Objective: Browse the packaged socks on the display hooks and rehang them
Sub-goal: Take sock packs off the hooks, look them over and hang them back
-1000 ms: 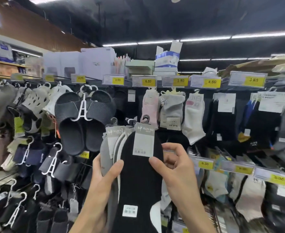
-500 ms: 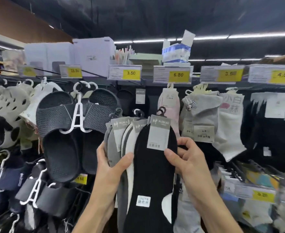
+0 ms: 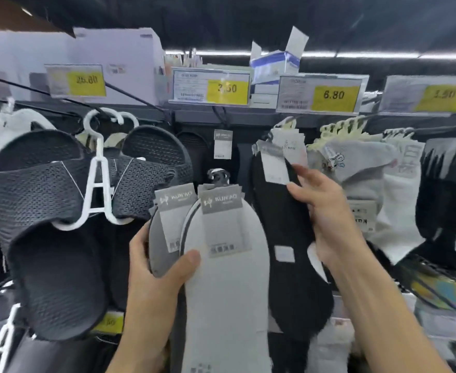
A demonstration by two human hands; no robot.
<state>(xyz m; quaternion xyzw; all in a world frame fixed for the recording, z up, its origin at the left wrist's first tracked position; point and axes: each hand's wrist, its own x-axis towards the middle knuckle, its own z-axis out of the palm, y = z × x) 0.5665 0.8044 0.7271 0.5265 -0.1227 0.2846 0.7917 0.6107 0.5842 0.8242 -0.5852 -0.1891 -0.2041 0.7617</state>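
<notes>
Flat packs of no-show socks hang from a dark hook point(image 3: 218, 175) in the middle of the rack. My left hand point(image 3: 162, 267) grips the grey sock pack point(image 3: 162, 232) and the white sock pack point(image 3: 226, 286) that still hang there, thumb on the white one's label. My right hand point(image 3: 326, 222) holds the black sock pack point(image 3: 280, 232) off to the right and higher, tilted, clear of the hook. Its grey label points up toward the shelf rail.
Dark slide sandals point(image 3: 59, 211) on a white hanger point(image 3: 97, 181) hang at the left. Grey and white ankle socks point(image 3: 361, 173) hang at the right. Yellow price tags point(image 3: 226, 88) line the rail above, with boxes point(image 3: 113, 63) on top.
My right hand has pulled the black sock pack off the front of the stack and moved it right and up, uncovering the white pack. The camera has moved closer.
</notes>
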